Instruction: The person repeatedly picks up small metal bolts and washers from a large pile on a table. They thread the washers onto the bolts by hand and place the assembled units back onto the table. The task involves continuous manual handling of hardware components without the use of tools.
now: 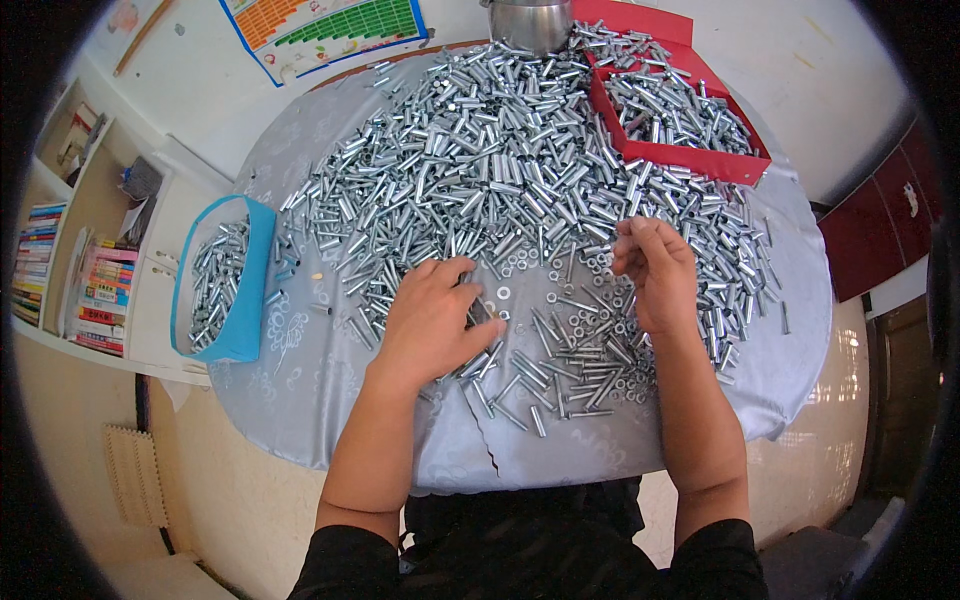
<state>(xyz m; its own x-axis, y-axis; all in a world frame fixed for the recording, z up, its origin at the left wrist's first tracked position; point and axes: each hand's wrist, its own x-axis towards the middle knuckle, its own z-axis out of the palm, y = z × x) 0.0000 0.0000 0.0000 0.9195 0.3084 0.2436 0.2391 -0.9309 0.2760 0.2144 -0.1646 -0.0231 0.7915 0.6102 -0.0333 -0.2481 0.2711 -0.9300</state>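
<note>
We had a big heap of silver sleeves (500,160) left on the table (330,390). Our left hand (432,320) lay flat on some, fingers spread. Our right hand (655,275) curled shut; what it held, we couldn't tell. The blue box (245,290) and red box (700,155) held some already.

There is a single view, from a fisheye camera worn on the person's head. It looks steeply down and forward over the round table covered in a silver-grey patterned cloth (300,400), near enough that both forearms enter from the lower edge and the table fills the middle of the picture. The table's near edge lies just above the person's dark-clothed lap; its far edge reaches almost to the top. Straight lines bend toward the black circular rim. White shelves with books (90,270) show at the left margin.
</note>
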